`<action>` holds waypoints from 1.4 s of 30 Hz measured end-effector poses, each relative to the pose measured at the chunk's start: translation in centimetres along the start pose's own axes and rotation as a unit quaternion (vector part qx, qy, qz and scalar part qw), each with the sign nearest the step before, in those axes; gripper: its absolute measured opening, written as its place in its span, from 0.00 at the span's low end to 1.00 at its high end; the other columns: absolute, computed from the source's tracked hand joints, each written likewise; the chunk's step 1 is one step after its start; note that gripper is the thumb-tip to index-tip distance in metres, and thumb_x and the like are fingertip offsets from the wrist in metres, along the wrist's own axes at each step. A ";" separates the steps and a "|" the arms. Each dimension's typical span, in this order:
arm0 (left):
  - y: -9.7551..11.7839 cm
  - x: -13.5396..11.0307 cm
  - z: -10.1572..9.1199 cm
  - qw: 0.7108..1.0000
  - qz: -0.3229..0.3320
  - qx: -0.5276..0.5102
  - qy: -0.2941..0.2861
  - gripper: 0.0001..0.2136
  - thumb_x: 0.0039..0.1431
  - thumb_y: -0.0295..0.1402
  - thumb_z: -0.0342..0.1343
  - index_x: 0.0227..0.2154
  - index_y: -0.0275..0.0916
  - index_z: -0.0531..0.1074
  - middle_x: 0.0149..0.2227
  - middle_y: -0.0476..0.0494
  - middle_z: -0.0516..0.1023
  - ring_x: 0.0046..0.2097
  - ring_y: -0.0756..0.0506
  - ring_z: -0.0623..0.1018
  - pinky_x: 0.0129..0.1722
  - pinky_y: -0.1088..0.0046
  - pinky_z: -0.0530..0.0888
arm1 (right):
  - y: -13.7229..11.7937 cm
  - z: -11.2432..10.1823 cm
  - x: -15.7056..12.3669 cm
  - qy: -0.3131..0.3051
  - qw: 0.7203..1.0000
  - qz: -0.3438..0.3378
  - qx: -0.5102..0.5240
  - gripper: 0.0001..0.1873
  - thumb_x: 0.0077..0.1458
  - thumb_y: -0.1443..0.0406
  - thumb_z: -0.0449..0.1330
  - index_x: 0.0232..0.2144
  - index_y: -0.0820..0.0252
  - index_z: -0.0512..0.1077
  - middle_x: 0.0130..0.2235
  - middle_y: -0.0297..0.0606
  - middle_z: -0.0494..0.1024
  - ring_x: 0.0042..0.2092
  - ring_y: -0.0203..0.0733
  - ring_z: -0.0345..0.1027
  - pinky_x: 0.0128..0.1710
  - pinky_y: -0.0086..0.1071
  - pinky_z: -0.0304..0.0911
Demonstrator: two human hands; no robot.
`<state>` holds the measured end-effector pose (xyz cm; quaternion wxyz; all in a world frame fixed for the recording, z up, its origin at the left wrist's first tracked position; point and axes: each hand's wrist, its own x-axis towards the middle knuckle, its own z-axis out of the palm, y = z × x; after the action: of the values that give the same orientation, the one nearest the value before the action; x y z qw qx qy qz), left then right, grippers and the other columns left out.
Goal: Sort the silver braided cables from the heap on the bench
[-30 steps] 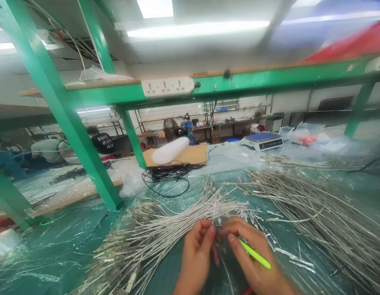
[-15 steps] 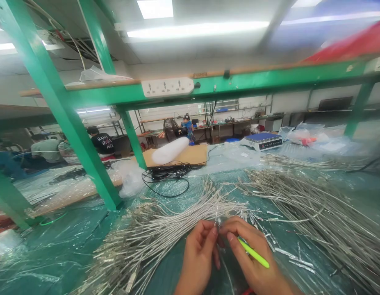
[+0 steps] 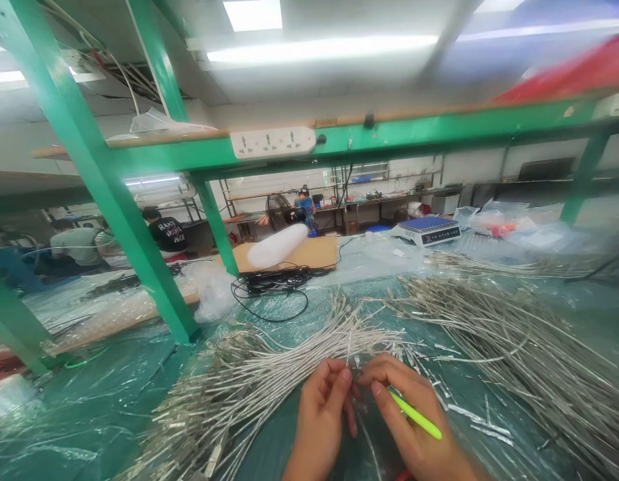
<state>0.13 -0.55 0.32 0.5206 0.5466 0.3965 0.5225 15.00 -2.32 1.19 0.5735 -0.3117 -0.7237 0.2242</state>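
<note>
My left hand (image 3: 323,407) is closed in a pinch on a thin silvery cable (image 3: 370,444), whose end stands up between the fingertips. Close beside it, my right hand (image 3: 412,407) is closed around a tool with a bright yellow-green handle (image 3: 417,415); its working end is hidden by the fingers. The right fingertips come near the cable end, but whether they touch it cannot be made out. Left of the hands lies a large bundle of grey braided cables (image 3: 269,371) with metal connectors. Small foil strips (image 3: 482,421) are scattered to the right.
Another cable pile (image 3: 509,334) spreads over the right side. A digital scale (image 3: 429,231) stands behind it, near plastic bags (image 3: 509,220). Black cords (image 3: 274,284) lie by a white foam roll (image 3: 278,246). A green post (image 3: 133,247) rises at left. Several people sit farther back.
Both hands stay in nearly the same place. The cable end has tipped slightly left with my left fingertips, and the yellow-green handle has shifted a little right and down.
</note>
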 end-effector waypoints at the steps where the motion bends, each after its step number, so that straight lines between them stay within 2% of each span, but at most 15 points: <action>1: 0.0 0.0 0.0 1.000 -0.001 0.000 0.001 0.09 0.61 0.37 0.54 0.33 0.36 0.68 0.23 0.52 0.71 0.13 0.55 0.67 0.14 0.81 0.60 | 0.0 0.0 0.0 -0.001 1.000 -0.001 0.001 0.09 0.61 0.71 0.51 0.34 0.58 0.71 0.33 0.37 0.73 0.36 0.41 0.69 0.37 0.33 0.64; 23: 0.2 -0.1 0.2 1.000 -0.005 -0.014 -0.002 0.11 0.60 0.39 0.54 0.32 0.35 0.69 0.21 0.52 0.72 0.13 0.56 0.66 0.14 0.81 0.59 | 0.2 0.1 -0.2 -0.004 1.000 0.005 -0.005 0.10 0.62 0.70 0.50 0.34 0.58 0.70 0.33 0.37 0.72 0.37 0.42 0.69 0.37 0.34 0.63; 36: 0.0 -0.1 0.1 1.000 -0.004 -0.008 -0.026 0.10 0.62 0.37 0.52 0.32 0.35 0.69 0.22 0.53 0.71 0.13 0.56 0.66 0.14 0.81 0.57 | 0.4 0.3 -0.1 0.007 1.000 0.006 -0.011 0.09 0.62 0.70 0.50 0.35 0.59 0.70 0.34 0.38 0.73 0.37 0.42 0.69 0.38 0.34 0.64; 42: -0.1 0.0 0.2 0.999 -0.003 -0.016 -0.027 0.11 0.61 0.39 0.53 0.29 0.36 0.68 0.20 0.54 0.69 0.13 0.57 0.65 0.14 0.82 0.57 | 0.0 0.2 0.1 -0.018 1.000 -0.002 0.013 0.10 0.62 0.70 0.50 0.37 0.58 0.72 0.34 0.39 0.73 0.38 0.43 0.70 0.39 0.35 0.65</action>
<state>0.36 -0.55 0.23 0.5417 0.5508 0.3757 0.5119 14.76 -2.27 1.16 0.5646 -0.2986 -0.7317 0.2380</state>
